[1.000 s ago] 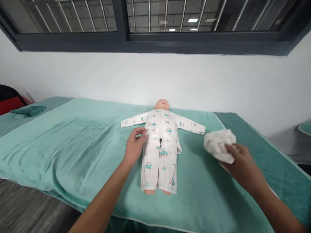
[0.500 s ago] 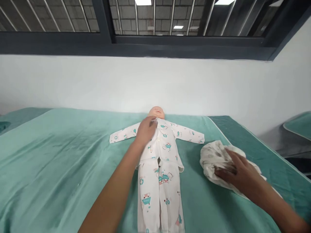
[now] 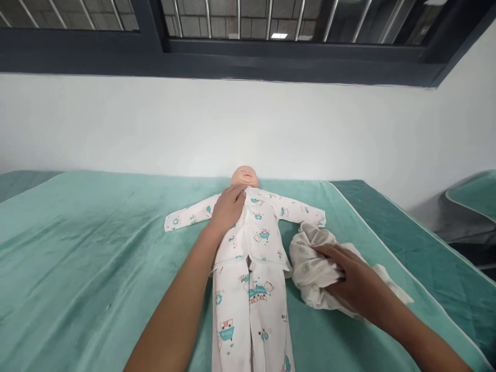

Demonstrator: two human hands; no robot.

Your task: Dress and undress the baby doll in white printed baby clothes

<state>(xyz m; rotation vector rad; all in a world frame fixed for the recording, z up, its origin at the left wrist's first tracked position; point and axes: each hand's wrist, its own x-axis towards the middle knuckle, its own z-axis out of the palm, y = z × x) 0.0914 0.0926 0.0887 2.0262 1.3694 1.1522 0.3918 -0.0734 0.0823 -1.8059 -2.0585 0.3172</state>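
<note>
A baby doll (image 3: 245,176) lies on its back, head toward the wall, in a white printed jacket (image 3: 265,232) and matching trousers (image 3: 267,315). Its sleeves stretch out to both sides. My left hand (image 3: 229,206) lies flat on the chest of the jacket, just below the doll's chin, with the fingers extended. To the right of the doll, my right hand (image 3: 351,276) grips a crumpled white cloth (image 3: 310,258) with a faint pattern. The cloth is bunched up beside the jacket's hem, close to the end of the sleeve. Part of my right hand's fingers is hidden in its folds.
A green sheet (image 3: 108,258) with some wrinkles covers the bed. Along the right runs a darker green strip (image 3: 426,258) with a pale edge. Behind the bed stand a white wall (image 3: 194,124) and a dark-framed barred window (image 3: 240,59). Another green padded surface (image 3: 475,191) is at far right.
My right hand has moved left with the crumpled cloth, bringing it close against the doll's side. My left hand stays on the doll's chest, its fingers now flatter. The view has shifted slightly.
</note>
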